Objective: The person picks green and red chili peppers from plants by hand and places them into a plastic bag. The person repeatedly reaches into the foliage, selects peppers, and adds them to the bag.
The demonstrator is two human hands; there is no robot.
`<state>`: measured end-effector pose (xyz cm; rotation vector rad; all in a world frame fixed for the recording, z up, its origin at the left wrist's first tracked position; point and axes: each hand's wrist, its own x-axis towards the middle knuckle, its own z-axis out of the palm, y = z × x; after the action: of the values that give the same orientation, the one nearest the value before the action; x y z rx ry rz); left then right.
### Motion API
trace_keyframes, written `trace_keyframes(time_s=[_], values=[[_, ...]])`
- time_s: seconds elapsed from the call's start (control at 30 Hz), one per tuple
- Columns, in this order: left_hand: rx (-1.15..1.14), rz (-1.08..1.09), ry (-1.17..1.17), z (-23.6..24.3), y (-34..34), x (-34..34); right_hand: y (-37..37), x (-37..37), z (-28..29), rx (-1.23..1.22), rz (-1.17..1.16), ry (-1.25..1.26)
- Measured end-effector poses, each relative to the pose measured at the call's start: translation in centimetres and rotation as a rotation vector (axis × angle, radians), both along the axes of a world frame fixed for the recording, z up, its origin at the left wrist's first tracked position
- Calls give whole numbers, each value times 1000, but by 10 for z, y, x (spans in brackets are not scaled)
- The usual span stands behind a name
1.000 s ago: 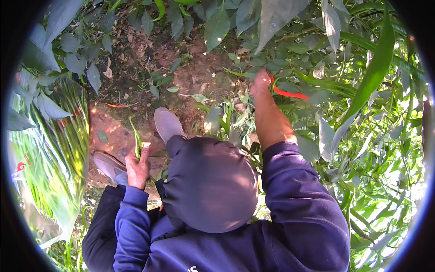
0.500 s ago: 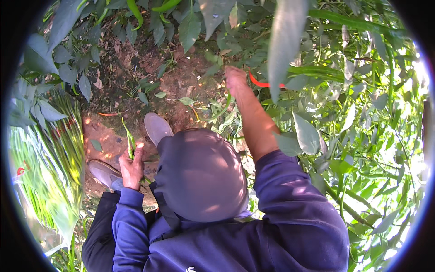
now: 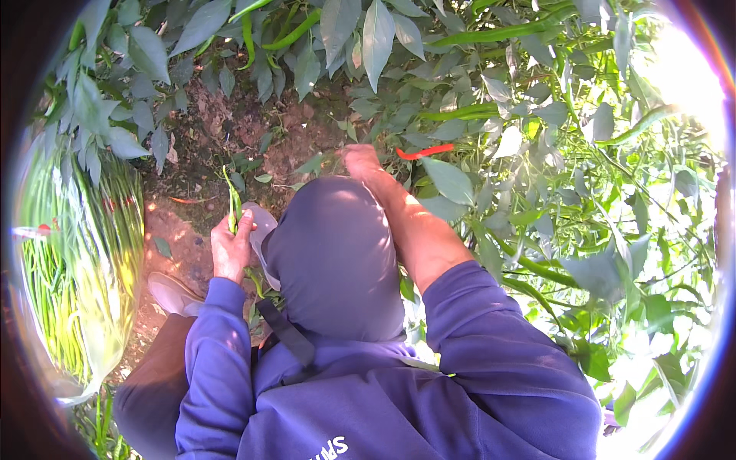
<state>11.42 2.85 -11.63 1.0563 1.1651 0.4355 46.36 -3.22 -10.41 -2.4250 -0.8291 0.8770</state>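
The long green pepper (image 3: 233,201) in my left hand (image 3: 230,247) stands nearly straight up and down in the picture. Its thin end points to the top of the frame and leans a little to the left. I cannot tell if it is just one pepper or more than one. It is left of the middle of the frame, and it sticks out above my hand. My left fingers are closed around its low part, with my thumb on the right side.

My right hand (image 3: 360,160) is near the upper middle. It is too small and blurry to tell if its fingers are apart, together or holding something. A bright red pepper (image 3: 426,152) is near it, on the right, lying mostly sideways. A big leaf (image 3: 451,181) is just under that pepper.

My dark knee (image 3: 333,264) is big and round in the middle, and it hides the ground between my arms. A clear bag (image 3: 93,386) full of green peppers (image 3: 54,284) is at the left edge. Leafy plants (image 3: 537,207) fill the right side, and more green peppers hang from leaves at the top.
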Motion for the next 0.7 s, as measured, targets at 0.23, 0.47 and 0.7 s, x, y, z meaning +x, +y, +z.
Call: trace_keyframes(time_s=[0.23, 0.47, 0.7], values=[[-63, 48, -5, -9, 2, 8, -74, 69, 30, -639, 110, -1066], [37, -36, 22, -4, 5, 14, -113, 82, 79, 374, -966, -247], [-2, -11, -18, 2, 6, 13, -79, 67, 143, 1185, -914, 254]])
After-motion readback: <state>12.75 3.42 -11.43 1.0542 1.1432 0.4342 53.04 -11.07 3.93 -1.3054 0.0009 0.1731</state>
